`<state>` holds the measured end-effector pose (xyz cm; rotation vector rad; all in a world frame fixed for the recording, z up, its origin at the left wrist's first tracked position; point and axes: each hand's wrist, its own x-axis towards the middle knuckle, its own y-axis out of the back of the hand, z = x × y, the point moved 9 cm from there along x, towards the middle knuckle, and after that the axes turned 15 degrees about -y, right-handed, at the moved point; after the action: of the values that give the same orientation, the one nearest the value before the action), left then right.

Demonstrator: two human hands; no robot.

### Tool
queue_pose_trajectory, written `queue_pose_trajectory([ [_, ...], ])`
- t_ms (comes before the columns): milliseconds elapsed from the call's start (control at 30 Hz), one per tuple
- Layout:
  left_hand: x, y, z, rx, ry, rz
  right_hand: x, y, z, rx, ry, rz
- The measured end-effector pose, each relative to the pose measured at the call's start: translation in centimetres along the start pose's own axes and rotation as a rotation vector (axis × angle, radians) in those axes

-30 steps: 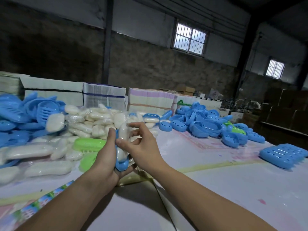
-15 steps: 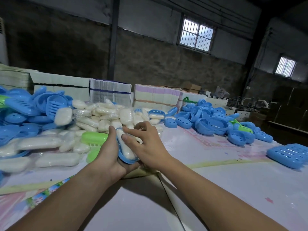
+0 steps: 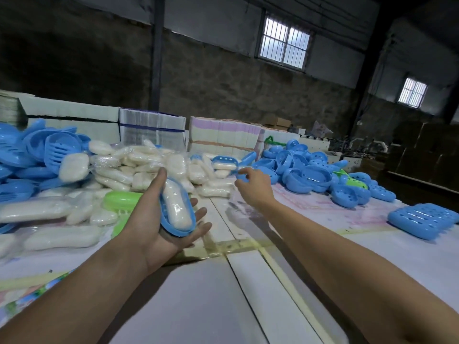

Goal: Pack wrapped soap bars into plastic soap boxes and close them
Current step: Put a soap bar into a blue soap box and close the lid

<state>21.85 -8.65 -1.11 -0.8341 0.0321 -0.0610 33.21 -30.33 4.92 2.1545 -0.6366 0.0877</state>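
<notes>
Worktop [image 3: 285,294] is filling the lower frame, white, taped seams running across it. Wrapped soap pile [image 3: 139,167] is sitting mid-left, loose bars spreading toward the left edge. Blue box halves [image 3: 308,172] are heaped mid-right; another blue heap [image 3: 29,155] is at the far left. Perforated blue tray [image 3: 424,220] is lying apart at the right edge. A green box [image 3: 121,201] is lying just beside your left wrist.

Your left hand [image 3: 159,219] is cradling the blue box base [image 3: 177,212] at frame centre, palm up, thumb along its far side, fingers relaxed underneath. The soap bar [image 3: 177,207] is now lying seated in that base, wrapper on, no lid yet.

Change: half a second ago both your hands were working on this box; now your right hand [image 3: 253,187] is reaching away to centre-right, its fingertips [image 3: 242,173] pinching a small blue piece [image 3: 239,175] at the near edge of the right heap, probably the lid, though too blurred to be sure.

So loading looks done for this box; you're likely moving on to capping it. Lid needs lining up with the base rim before pressing.
</notes>
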Motion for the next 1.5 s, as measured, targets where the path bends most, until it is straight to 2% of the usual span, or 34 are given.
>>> queue_pose_trajectory([
  [67,0.0,-0.1,-0.1,0.005,0.002,-0.023,3.3,0.2,2.7,-0.253,-0.077,0.025],
  [167,0.2,0.3,0.2,0.023,-0.014,-0.011,7.3,1.3,7.0,-0.430,-0.214,0.073],
  [300,0.5,0.9,0.3,0.045,-0.007,0.022,10.6,2.6,10.8,-0.462,-0.337,0.179],
  [433,0.8,1.1,0.0,0.063,0.002,0.009,12.8,1.9,13.2,-0.343,-0.414,0.149],
  [633,0.8,1.1,-0.4,0.060,0.028,0.000,13.3,2.1,12.2,-0.231,-0.295,0.236],
  [867,0.1,1.2,-0.5,0.091,0.007,0.066,8.9,3.2,6.0,0.014,-0.068,0.305],
  [967,0.0,0.9,-0.4,0.064,-0.002,0.072,5.4,3.2,3.2,0.313,-0.069,0.221],
  [1033,0.0,0.7,-0.4,0.041,0.000,0.067,2.9,2.6,1.4,0.602,-0.132,0.089],
  [1200,0.0,0.7,0.2,-0.041,-0.002,0.108,-4.8,-1.6,-5.2,1.269,-0.357,-0.506],
  [1267,0.1,0.9,0.9,-0.079,-0.028,0.129,-8.3,-3.3,-7.3,1.402,-0.377,-0.734],
  [1333,0.4,0.8,1.5,-0.100,-0.055,0.099,-11.4,-4.5,-8.3,1.346,-0.333,-0.859],
  [1367,0.5,0.6,1.6,-0.102,-0.059,0.060,-12.3,-4.8,-8.1,1.229,-0.285,-0.834],
  [1433,0.7,0.7,2.0,-0.077,-0.061,0.008,-13.0,-4.5,-7.5,0.935,-0.170,-0.664],
  [1500,0.9,1.2,2.1,-0.031,-0.054,0.020,-13.0,-3.6,-7.3,0.738,-0.053,-0.516],
])
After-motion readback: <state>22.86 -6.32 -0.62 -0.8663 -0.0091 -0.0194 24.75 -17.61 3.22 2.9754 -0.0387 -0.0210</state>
